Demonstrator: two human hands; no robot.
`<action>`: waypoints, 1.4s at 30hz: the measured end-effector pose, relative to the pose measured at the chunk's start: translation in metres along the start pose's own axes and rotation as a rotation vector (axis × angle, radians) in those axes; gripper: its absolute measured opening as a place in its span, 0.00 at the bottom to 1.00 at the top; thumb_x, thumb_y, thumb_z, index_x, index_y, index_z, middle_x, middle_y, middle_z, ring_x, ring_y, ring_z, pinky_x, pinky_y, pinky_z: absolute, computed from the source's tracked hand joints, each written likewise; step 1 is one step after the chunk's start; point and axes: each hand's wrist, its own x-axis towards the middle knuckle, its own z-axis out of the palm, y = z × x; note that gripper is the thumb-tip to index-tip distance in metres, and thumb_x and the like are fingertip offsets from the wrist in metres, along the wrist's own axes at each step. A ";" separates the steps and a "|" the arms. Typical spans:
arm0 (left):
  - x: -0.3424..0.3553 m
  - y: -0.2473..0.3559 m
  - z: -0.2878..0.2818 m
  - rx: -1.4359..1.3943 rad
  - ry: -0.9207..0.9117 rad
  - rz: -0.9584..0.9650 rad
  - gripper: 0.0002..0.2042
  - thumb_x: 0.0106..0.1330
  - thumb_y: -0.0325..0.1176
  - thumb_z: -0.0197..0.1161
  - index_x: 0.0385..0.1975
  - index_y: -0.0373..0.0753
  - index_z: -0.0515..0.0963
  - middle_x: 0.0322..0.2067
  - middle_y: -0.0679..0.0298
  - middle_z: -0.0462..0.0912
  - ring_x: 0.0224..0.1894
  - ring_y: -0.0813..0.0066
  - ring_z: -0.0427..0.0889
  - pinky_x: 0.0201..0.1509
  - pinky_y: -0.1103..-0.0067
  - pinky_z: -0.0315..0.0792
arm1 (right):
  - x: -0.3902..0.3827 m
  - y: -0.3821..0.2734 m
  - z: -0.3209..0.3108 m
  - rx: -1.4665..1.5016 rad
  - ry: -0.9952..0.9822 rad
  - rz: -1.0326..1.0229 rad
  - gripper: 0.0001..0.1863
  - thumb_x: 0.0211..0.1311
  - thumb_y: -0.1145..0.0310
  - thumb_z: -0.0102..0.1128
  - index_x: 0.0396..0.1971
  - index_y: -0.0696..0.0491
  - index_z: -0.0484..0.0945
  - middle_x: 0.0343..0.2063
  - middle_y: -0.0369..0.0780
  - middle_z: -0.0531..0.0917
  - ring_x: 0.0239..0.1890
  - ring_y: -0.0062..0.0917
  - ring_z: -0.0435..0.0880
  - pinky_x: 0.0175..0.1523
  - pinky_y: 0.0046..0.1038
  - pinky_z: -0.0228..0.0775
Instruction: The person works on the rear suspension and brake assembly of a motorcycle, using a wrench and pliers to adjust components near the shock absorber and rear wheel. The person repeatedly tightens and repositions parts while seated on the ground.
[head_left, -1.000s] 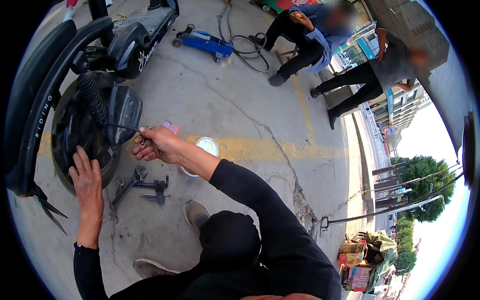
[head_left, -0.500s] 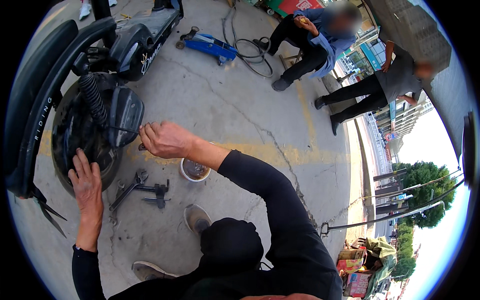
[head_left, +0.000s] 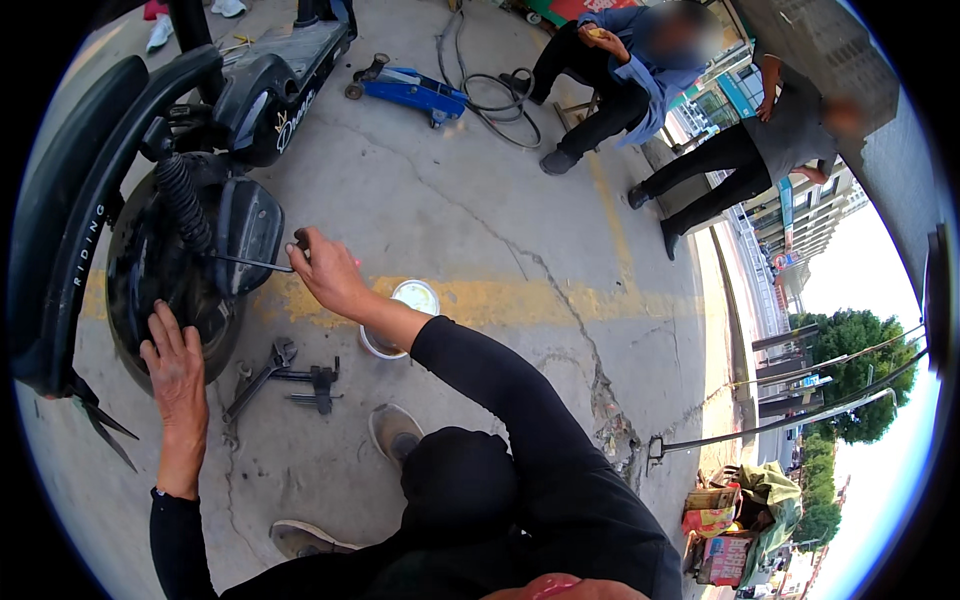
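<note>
My left hand [head_left: 177, 362] lies flat with its fingers spread on the black rear wheel [head_left: 140, 270] of a black electric scooter [head_left: 90, 190]. Closed around a thin metal rod that looks like a screwdriver [head_left: 252, 264] is my right hand [head_left: 328, 274]. The shaft points left, its far tip by the wheel next to the dark motor-side cover [head_left: 250, 230]; where the tip ends is hard to make out. Most of the handle is hidden in my fingers. A coiled shock absorber [head_left: 184, 205] stands above the wheel.
Beneath my right forearm is a white tub [head_left: 416, 294], partly covered. An adjustable wrench [head_left: 262, 378] and a dark metal tool [head_left: 318, 385] lie on the concrete. Farther off are a blue floor jack [head_left: 410, 92], a hose [head_left: 512, 118], a seated person [head_left: 620, 90] and a standing person [head_left: 760, 160].
My right hand has shifted slightly right and its grip has turned, with the rod still in it. More of the tub shows beyond the forearm. My left hand stays on the wheel.
</note>
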 end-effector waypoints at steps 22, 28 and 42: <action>0.004 -0.011 -0.030 0.098 0.142 0.127 0.08 0.59 0.34 0.62 0.35 0.39 0.77 0.62 0.43 0.73 0.59 0.55 0.71 0.50 0.69 0.63 | -0.008 -0.027 -0.020 0.925 -0.589 0.678 0.26 0.82 0.52 0.44 0.50 0.65 0.73 0.41 0.49 0.87 0.38 0.32 0.90 0.41 0.28 0.83; 0.003 -0.011 -0.028 0.103 0.145 0.131 0.10 0.58 0.35 0.63 0.35 0.37 0.77 0.61 0.42 0.73 0.58 0.55 0.71 0.52 0.68 0.63 | -0.027 -0.029 -0.026 -0.269 -0.435 -0.183 0.27 0.75 0.61 0.54 0.61 0.71 0.69 0.48 0.56 0.84 0.51 0.42 0.85 0.51 0.34 0.80; 0.005 -0.003 -0.024 0.077 0.178 0.099 0.10 0.57 0.36 0.63 0.34 0.38 0.77 0.61 0.43 0.73 0.60 0.54 0.70 0.52 0.67 0.63 | 0.026 0.008 -0.043 0.837 -0.650 0.560 0.33 0.80 0.45 0.45 0.44 0.67 0.79 0.27 0.43 0.87 0.24 0.24 0.85 0.28 0.21 0.76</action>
